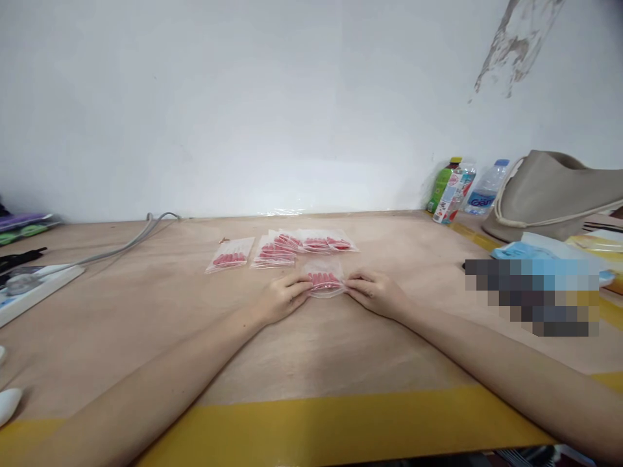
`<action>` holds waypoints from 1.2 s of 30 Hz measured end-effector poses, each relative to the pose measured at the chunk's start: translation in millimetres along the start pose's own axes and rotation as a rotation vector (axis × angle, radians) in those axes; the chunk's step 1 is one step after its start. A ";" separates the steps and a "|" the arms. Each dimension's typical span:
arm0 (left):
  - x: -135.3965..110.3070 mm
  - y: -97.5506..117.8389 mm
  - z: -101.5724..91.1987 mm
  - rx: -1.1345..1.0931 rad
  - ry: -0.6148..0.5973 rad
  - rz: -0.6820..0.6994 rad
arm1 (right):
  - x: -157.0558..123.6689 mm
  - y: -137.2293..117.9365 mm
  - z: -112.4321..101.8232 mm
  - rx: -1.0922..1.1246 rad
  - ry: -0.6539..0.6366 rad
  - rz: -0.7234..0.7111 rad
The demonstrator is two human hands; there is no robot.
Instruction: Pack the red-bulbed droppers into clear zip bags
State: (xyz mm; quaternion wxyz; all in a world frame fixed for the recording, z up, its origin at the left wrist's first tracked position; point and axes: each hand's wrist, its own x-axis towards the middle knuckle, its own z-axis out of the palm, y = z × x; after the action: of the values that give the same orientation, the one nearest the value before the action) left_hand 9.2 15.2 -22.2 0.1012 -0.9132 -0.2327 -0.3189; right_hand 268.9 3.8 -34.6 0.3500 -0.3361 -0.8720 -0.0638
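A small clear plastic bag with red pieces inside lies on the wooden table between my two hands. My left hand pinches its left edge with curled fingers. My right hand pinches its right edge the same way. Just behind it lie several more clear bags of red pieces, spread in a loose row.
A grey cable runs to a white power strip at the left. Bottles, a beige bag and blue packaging stand at the right. A yellow strip marks the table's near edge. A white wall rises behind.
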 end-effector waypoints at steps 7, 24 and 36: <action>-0.5 -7.1 -6.3 0.137 -0.076 0.136 | 4.1 6.1 -8.3 -0.255 -0.064 -0.286; 4.9 -10.5 2.3 0.171 0.039 0.178 | 21.3 -4.8 5.0 -0.432 0.104 -0.407; 1.4 -12.5 4.9 0.098 0.114 0.167 | 54.5 -31.8 32.2 -0.445 0.186 -0.506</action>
State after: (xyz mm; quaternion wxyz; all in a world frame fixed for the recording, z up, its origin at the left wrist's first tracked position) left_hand 6.7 28.3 -24.7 0.1851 -0.9038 -0.1648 -0.3489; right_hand 201.7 20.1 -19.1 0.3193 -0.1701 -0.8567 -0.3677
